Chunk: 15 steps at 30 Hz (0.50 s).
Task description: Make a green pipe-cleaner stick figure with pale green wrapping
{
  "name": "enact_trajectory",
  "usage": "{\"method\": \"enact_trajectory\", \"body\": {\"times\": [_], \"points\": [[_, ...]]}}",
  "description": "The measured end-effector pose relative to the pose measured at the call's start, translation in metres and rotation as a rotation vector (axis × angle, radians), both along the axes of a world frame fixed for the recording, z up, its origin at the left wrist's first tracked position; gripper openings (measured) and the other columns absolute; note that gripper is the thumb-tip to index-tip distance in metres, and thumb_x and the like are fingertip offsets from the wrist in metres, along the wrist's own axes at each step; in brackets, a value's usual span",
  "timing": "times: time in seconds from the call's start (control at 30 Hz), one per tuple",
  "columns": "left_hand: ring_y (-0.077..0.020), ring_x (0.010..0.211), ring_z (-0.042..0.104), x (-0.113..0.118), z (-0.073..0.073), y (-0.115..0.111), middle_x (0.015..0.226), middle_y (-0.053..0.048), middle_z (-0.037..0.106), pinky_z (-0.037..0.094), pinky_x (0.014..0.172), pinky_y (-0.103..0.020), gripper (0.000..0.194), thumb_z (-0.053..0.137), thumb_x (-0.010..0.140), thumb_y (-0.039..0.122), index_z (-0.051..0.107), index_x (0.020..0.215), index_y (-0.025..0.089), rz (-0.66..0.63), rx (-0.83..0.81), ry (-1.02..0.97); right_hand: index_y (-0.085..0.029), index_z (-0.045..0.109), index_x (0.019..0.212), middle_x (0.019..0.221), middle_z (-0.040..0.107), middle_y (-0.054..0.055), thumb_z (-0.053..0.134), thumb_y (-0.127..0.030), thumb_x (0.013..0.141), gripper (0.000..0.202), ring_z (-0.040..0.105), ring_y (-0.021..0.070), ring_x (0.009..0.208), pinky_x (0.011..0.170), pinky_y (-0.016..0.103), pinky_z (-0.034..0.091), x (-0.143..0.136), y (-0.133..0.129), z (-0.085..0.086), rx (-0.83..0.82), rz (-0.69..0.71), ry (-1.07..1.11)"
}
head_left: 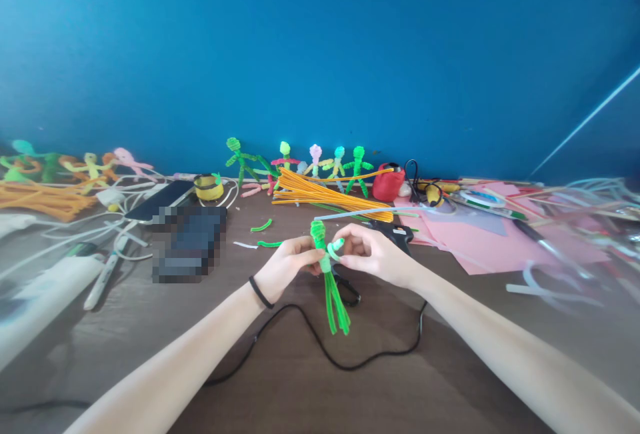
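Between my hands, above the brown table, is a green pipe cleaner figure with a coiled head and straight strands hanging below. My left hand is closed round its middle, pinching it between thumb and fingers. A short, light green coiled pipe cleaner piece sticks out on the figure's right side, and the fingertips of my right hand pinch it. Whether that coil is joined to the figure cannot be made out. Scissors with black handles lie on the table just behind the hanging strands.
Finished pipe cleaner figures lean on the blue wall behind a bundle of orange pipe cleaners. Pink paper sheets and a black glue gun lie right. Phones and a marker lie left. A black cable crosses the front.
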<state>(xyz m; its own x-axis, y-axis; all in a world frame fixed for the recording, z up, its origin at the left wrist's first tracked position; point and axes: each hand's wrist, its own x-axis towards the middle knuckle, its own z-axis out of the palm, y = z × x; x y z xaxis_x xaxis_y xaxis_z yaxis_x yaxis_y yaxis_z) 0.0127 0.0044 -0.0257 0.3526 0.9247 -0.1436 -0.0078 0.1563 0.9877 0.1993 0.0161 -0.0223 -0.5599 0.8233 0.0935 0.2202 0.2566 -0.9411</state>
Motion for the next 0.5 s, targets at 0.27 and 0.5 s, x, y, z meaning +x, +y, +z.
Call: {"method": "enact_trajectory", "body": {"times": [0.27, 0.5], "points": [[-0.0101, 0.056, 0.049, 0.0013, -0.0013, 0.0004, 0.061, 0.000, 0.056, 0.040, 0.058, -0.024, 0.019, 0.061, 0.066, 0.028, 0.058, 0.072, 0.010, -0.017, 0.083, 0.087, -0.016, 0.051, 0.087, 0.073, 0.051, 0.000, 0.056, -0.023, 0.075, 0.015, 0.048, 0.0084, 0.062, 0.058, 0.021, 0.039, -0.0009, -0.0012, -0.0030, 0.035, 0.010, -0.018], [-0.0103, 0.056, 0.050, 0.0011, -0.0035, 0.0015, 0.059, 0.000, 0.056, 0.040, 0.059, -0.025, 0.019, 0.062, 0.065, 0.029, 0.057, 0.068, 0.011, 0.016, 0.099, 0.081, -0.015, 0.054, 0.089, 0.066, 0.049, -0.002, 0.052, -0.024, 0.077, 0.015, 0.044, 0.0082, 0.058, 0.054, 0.021, 0.036, -0.0003, -0.0028, -0.0024, 0.065, 0.006, -0.070]]}}
